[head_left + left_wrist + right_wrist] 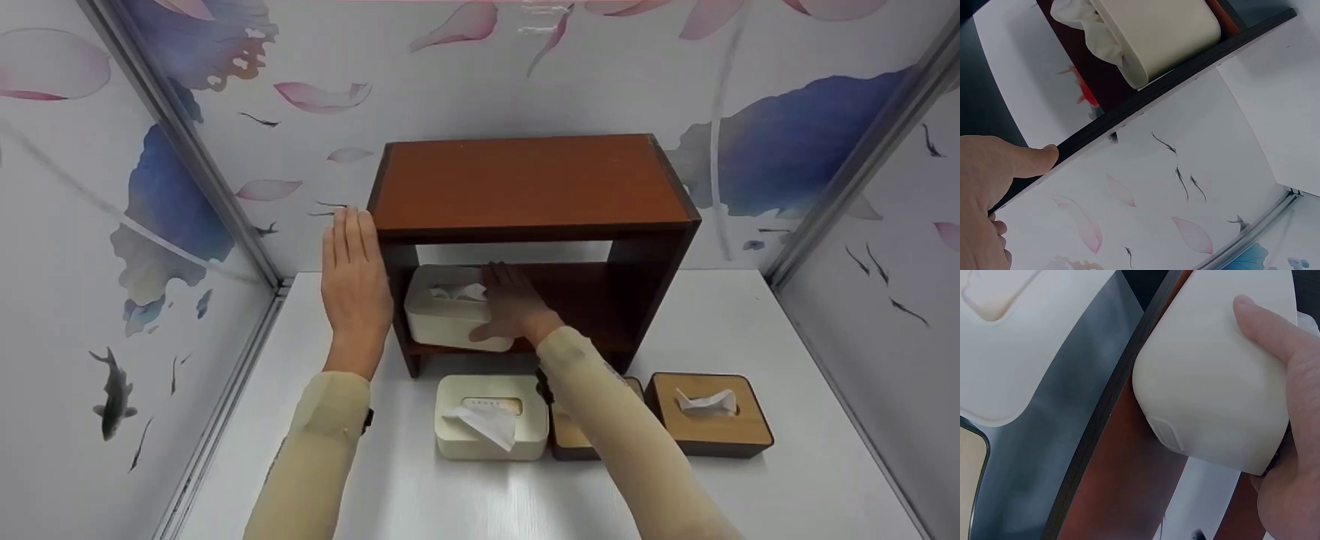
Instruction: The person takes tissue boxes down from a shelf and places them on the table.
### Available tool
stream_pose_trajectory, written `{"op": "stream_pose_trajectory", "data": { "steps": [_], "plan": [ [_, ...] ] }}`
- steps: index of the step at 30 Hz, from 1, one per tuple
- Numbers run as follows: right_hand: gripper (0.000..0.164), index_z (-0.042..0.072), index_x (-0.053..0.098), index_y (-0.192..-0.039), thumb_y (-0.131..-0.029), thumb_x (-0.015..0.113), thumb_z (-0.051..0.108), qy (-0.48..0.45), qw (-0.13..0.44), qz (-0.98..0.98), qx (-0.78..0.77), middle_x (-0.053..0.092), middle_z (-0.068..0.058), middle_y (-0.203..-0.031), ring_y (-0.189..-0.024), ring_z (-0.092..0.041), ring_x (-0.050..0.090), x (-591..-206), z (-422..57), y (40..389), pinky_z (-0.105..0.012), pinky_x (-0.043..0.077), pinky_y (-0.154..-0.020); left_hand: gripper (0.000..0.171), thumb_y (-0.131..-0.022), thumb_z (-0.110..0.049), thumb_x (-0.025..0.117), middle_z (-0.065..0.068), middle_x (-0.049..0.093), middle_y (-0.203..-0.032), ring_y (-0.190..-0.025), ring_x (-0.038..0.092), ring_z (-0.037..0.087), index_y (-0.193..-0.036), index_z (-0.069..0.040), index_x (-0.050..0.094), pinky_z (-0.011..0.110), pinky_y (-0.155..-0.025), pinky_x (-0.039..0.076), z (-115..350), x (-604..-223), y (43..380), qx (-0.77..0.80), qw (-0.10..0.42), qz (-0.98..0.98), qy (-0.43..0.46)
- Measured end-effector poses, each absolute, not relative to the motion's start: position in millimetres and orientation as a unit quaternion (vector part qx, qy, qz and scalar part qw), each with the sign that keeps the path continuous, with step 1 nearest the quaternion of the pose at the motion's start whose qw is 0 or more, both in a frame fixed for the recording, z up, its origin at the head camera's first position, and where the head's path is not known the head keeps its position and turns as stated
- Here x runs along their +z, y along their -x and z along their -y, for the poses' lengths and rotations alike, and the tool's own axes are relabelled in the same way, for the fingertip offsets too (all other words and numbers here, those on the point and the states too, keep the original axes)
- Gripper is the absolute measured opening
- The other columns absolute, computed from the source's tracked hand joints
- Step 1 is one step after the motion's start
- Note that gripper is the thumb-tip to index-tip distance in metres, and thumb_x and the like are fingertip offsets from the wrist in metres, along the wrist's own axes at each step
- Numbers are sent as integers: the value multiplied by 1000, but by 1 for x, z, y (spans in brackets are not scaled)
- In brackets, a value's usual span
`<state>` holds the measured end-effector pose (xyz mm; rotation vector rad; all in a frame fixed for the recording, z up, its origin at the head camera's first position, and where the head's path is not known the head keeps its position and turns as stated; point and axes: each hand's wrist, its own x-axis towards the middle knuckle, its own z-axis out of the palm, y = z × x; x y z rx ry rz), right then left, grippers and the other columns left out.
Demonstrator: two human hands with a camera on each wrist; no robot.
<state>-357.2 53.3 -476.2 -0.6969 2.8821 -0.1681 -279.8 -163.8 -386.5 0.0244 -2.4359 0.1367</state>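
Note:
A cream tissue box (450, 322) with a white tissue on top sits at the left end inside a red-brown wooden shelf (525, 184). My right hand (517, 300) grips its right end; in the right wrist view the thumb (1264, 326) presses the front face while the other fingers go behind the box, mostly hidden. Against the shelf's outer left side lies my left hand (356, 277), its fingers straight and pointing up. The left wrist view has the left thumb (1039, 160) on the dark panel edge (1145, 98).
In front of the shelf stands a second cream tissue box (491, 420). Two tissue boxes with wooden tops are to its right: one partly behind my right sleeve (615, 412), the other wood-topped box (709, 412) fully visible. Printed panels enclose the white table (315, 465).

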Motion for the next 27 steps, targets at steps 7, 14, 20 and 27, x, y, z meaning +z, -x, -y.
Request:
{"op": "stream_pose_trajectory", "data": {
  "steps": [7,14,20,27],
  "plan": [
    [114,8,5,-157,-79,70,61,243,83,-963,-78,1,-9,-166,-154,-26,-3,-477,-55,353,-43,2,-127,65,-93,-2,55,19,29,-157,-149,24,31,-150,3,24,40,-125,21,163,-386,280,52,340,939,-11],
    [112,10,9,-157,-79,72,59,247,78,-960,-104,2,-10,-166,-154,-25,-6,-479,-60,348,-42,2,-127,63,-93,1,54,19,30,-156,-150,24,31,-150,3,25,40,-125,21,163,-387,279,50,343,938,-10],
    [115,9,16,-157,-73,73,65,240,43,-965,-101,12,-10,-165,-154,-26,6,-485,-63,344,-45,10,-126,63,-93,1,53,19,30,-156,-149,24,31,-150,3,24,40,-125,21,163,-388,279,44,344,938,-6],
    [119,10,24,-155,-66,74,70,237,-3,-966,-103,24,-9,-162,-150,-28,21,-489,-69,340,-49,20,-123,64,-93,-3,56,19,32,-156,-149,26,30,-149,2,26,39,-125,22,165,-386,280,45,351,935,-5]
  ]
}}
